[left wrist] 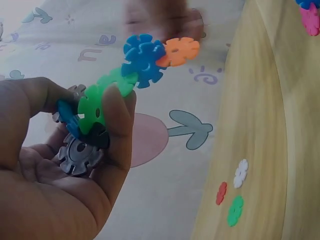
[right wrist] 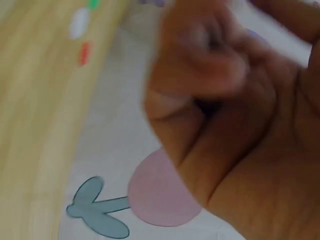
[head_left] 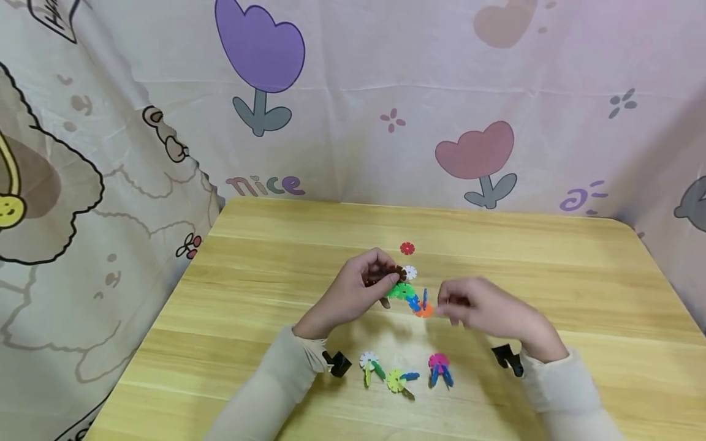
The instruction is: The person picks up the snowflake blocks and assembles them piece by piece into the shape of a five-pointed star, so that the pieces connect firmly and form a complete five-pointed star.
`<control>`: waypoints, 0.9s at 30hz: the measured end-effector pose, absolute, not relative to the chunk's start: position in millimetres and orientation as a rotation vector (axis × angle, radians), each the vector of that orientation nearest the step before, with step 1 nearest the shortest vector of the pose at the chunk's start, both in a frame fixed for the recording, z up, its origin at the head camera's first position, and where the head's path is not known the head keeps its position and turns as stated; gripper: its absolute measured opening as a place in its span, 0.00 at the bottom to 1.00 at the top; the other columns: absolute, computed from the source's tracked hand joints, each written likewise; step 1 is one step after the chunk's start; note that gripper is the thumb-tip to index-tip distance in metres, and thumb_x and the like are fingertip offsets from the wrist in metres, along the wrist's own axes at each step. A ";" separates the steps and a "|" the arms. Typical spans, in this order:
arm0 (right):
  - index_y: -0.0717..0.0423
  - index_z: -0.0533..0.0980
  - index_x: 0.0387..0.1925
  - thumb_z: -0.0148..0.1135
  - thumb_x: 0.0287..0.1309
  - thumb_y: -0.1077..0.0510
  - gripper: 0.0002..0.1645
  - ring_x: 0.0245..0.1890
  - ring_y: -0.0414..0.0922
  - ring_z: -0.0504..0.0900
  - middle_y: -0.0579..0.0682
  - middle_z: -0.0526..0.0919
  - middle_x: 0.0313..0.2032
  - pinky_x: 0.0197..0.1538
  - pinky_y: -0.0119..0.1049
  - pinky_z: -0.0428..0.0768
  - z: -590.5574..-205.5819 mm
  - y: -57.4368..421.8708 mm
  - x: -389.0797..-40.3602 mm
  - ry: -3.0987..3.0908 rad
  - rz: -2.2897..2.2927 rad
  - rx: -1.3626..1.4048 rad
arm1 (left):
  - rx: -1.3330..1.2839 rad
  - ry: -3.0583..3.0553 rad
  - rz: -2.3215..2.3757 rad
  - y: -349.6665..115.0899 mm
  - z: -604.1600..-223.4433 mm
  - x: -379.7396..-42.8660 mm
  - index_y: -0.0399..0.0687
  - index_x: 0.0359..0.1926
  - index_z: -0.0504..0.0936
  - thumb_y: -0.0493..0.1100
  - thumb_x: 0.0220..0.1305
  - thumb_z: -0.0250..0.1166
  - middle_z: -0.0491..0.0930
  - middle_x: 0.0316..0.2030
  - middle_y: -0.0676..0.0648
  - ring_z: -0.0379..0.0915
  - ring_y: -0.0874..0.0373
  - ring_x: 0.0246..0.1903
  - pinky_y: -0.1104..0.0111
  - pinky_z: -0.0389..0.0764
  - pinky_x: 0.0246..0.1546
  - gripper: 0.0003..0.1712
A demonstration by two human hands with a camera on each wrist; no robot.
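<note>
My left hand (head_left: pixel 353 291) grips a string of interlocked plastic snowflake discs between thumb and fingers. In the left wrist view a grey disc (left wrist: pixel 80 155) lies against the palm, followed by green discs (left wrist: pixel 90 111), blue discs (left wrist: pixel 145 64) and an orange disc (left wrist: pixel 181 51) at the far end. Some inner discs are hidden by the fingers. Close to the orange end is my right hand (head_left: pixel 485 306), with its fingers curled. It is blurred, and no disc shows in its grasp in the right wrist view.
Behind the hands lie a loose red disc (head_left: pixel 407 248) and a white disc (head_left: pixel 410 273). Nearer me on the wooden table (head_left: pixel 248 257) are joined discs: a white-topped set (head_left: pixel 369 360), a yellow one (head_left: pixel 394 381) and a pink one (head_left: pixel 439 361). A patterned cloth (head_left: pixel 342 147) hangs behind.
</note>
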State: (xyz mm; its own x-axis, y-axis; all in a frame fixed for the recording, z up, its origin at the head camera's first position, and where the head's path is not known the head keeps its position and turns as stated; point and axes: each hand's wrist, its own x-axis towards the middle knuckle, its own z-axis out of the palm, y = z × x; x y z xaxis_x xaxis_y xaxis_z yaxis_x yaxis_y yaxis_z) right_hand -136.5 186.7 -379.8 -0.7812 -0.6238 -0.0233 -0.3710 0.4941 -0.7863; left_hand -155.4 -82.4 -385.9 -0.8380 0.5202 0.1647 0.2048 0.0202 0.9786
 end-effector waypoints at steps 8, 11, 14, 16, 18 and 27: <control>0.51 0.75 0.41 0.77 0.55 0.37 0.28 0.18 0.34 0.63 0.37 0.68 0.18 0.22 0.29 0.63 -413.6 184.6 -116.1 2.334 -0.810 -0.744 | 0.663 2.037 1.917 -82.3 -386.2 -156.5 0.34 0.49 0.76 0.34 0.77 0.58 0.79 0.40 0.40 0.78 0.51 0.31 0.63 0.88 0.30 0.06; 0.49 0.73 0.40 0.78 0.52 0.36 0.29 0.18 0.33 0.64 0.37 0.69 0.19 0.21 0.28 0.62 -417.6 181.1 -110.9 2.348 -0.762 -0.760 | 0.643 2.036 1.920 -83.5 -386.3 -156.3 0.34 0.50 0.76 0.34 0.78 0.57 0.78 0.40 0.40 0.78 0.51 0.31 0.62 0.88 0.31 0.07; 0.47 0.73 0.35 0.80 0.51 0.39 0.26 0.20 0.33 0.65 0.36 0.70 0.21 0.23 0.28 0.65 -417.6 178.0 -108.1 2.367 -0.717 -0.786 | 0.624 2.030 1.920 -83.8 -386.4 -155.7 0.34 0.51 0.77 0.34 0.79 0.56 0.78 0.39 0.40 0.77 0.51 0.30 0.61 0.88 0.31 0.08; 0.46 0.73 0.32 0.81 0.51 0.43 0.24 0.21 0.33 0.66 0.37 0.71 0.21 0.24 0.28 0.66 -417.1 176.8 -107.5 2.364 -0.705 -0.792 | 0.616 2.019 1.928 -83.8 -386.3 -155.3 0.34 0.52 0.76 0.34 0.79 0.55 0.77 0.38 0.41 0.77 0.52 0.30 0.62 0.88 0.30 0.08; 0.46 0.73 0.31 0.82 0.51 0.46 0.22 0.23 0.34 0.69 0.38 0.73 0.24 0.26 0.29 0.70 -416.6 176.8 -107.5 2.358 -0.703 -0.792 | 0.608 1.994 1.943 -83.6 -386.6 -155.5 0.33 0.52 0.76 0.34 0.79 0.55 0.76 0.37 0.42 0.76 0.53 0.30 0.65 0.87 0.29 0.08; 0.56 0.75 0.45 0.77 0.55 0.60 0.20 0.26 0.34 0.68 0.43 0.74 0.28 0.28 0.28 0.73 -425.8 182.2 -118.7 2.212 -0.979 -0.884 | 0.541 1.941 1.954 -80.7 -385.0 -154.0 0.33 0.50 0.76 0.35 0.79 0.55 0.77 0.36 0.46 0.69 0.59 0.29 0.75 0.75 0.24 0.08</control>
